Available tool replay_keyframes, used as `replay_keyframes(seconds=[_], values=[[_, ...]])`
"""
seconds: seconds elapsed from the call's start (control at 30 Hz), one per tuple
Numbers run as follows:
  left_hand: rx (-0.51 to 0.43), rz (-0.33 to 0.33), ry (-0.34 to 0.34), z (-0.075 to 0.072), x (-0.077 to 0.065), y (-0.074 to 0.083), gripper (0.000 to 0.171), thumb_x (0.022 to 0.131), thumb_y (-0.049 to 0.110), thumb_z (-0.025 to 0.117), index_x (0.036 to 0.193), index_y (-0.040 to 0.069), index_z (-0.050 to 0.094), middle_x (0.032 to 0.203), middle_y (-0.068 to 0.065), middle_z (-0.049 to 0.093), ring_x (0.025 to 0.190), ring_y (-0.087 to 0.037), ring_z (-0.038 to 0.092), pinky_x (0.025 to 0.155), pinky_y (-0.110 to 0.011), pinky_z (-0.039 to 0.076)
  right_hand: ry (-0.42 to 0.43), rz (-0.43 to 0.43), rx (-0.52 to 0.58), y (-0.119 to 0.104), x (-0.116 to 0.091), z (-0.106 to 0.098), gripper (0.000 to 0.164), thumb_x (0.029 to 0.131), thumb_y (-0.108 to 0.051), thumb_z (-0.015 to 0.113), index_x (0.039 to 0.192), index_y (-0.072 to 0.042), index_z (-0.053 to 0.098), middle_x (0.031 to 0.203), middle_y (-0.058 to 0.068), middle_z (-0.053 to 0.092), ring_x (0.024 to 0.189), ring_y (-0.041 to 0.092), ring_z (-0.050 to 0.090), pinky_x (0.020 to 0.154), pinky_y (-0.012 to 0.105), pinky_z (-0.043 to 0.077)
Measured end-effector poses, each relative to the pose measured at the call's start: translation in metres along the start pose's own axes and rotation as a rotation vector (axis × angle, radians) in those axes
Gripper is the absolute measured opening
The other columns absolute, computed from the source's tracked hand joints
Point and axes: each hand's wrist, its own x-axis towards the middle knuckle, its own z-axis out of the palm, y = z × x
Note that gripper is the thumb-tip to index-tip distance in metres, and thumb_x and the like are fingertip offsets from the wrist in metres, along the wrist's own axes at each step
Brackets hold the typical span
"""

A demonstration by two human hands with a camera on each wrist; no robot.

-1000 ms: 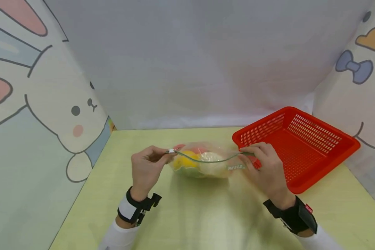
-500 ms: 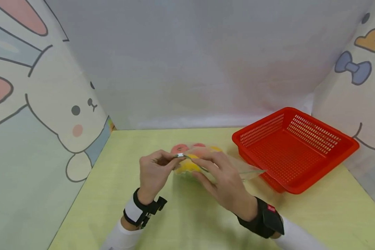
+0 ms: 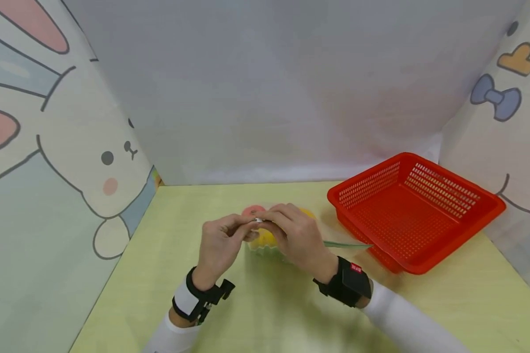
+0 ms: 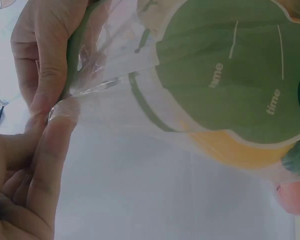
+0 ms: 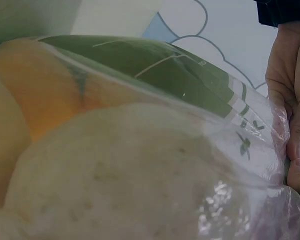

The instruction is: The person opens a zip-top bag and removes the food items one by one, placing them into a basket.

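A clear zip bag [image 4: 215, 75] with a green printed label lies beneath both hands. Inside it are red round produce [image 3: 253, 210], a yellow piece [image 3: 265, 239] and a large pale, spotted piece [image 5: 105, 170], whose kinds I cannot tell. My left hand [image 3: 221, 245] pinches the end of the bag's zip strip between thumb and fingers. Close against it, my right hand [image 3: 302, 240] pinches the strip at the small white slider [image 3: 258, 220]. The strip's green free end [image 3: 351, 245] sticks out to the right. Both hands hide much of the bag in the head view.
A red plastic basket [image 3: 424, 211] with perforated walls stands at the right, close to the strip's end. Pale yellow tabletop [image 3: 194, 206] surrounds the bag. Printed panels with cartoon figures [image 3: 84, 162] stand at the sides, and a plain backdrop hangs behind.
My right hand has left the strip's right end and come leftward to the slider beside my left hand. That end now hangs free. My left hand has shifted slightly right.
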Motion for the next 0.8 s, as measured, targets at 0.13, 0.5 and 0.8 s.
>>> replay_keyframes(seconds=[0.13, 0.5, 0.8], values=[[0.002, 0.005, -0.004, -0.001, 0.000, 0.000, 0.007, 0.091, -0.007, 0.075, 0.096, -0.007, 0.080, 0.083, -0.022, 0.080, 0.064, -0.019, 0.078, 0.062, -0.027, 0.065, -0.001, -0.002, -0.007, 0.000, 0.001, -0.001, 0.030, 0.083, -0.013, 0.085, 0.110, -0.005, 0.076, 0.098, 0.009, 0.073, 0.090, 0.021, 0.068, 0.078, 0.024, 0.060], [-0.006, 0.011, 0.016, 0.000, 0.000, 0.000, 0.004, 0.090, -0.006, 0.077, 0.093, -0.007, 0.079, 0.080, -0.022, 0.079, 0.063, -0.021, 0.077, 0.060, -0.027, 0.064, -0.040, -0.018, -0.126, 0.003, -0.008, -0.009, 0.029, 0.087, -0.017, 0.084, 0.110, -0.003, 0.073, 0.099, 0.010, 0.076, 0.088, 0.022, 0.073, 0.080, 0.029, 0.065], [0.018, -0.007, 0.029, 0.002, -0.001, 0.002, 0.004, 0.090, -0.005, 0.077, 0.092, -0.007, 0.079, 0.082, -0.021, 0.080, 0.064, -0.020, 0.078, 0.061, -0.027, 0.065, -0.053, 0.025, -0.141, 0.007, -0.025, -0.022, 0.033, 0.086, -0.017, 0.083, 0.116, -0.006, 0.073, 0.104, 0.008, 0.074, 0.092, 0.020, 0.069, 0.077, 0.025, 0.061]])
